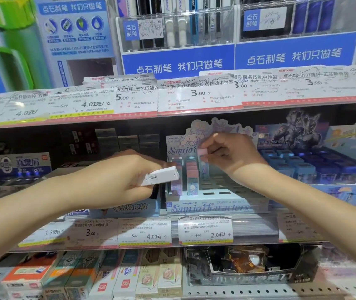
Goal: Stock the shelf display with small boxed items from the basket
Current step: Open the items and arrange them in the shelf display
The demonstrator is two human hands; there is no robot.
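Note:
A pale blue slotted display tray (pixel 220 204) with cartoon characters on its backboard stands on the middle shelf. Several slim pastel boxes (pixel 192 178) stand upright in its left slots; the slots to the right are empty. My right hand (pixel 231 154) pinches the pink top of a slim box (pixel 203 163) that stands upright at the back of the tray. My left hand (pixel 118 176) grips white boxes with a barcode (pixel 161 176), held sideways just left of the tray. The basket is not in view.
A blue display box of small cubes (pixel 315 169) stands right of the tray, and an eraser box (pixel 129 208) sits left of it. Price labels (pixel 205 230) line the shelf edge. Pen racks (pixel 179 29) fill the shelf above, pencil boxes (pixel 146 273) the shelf below.

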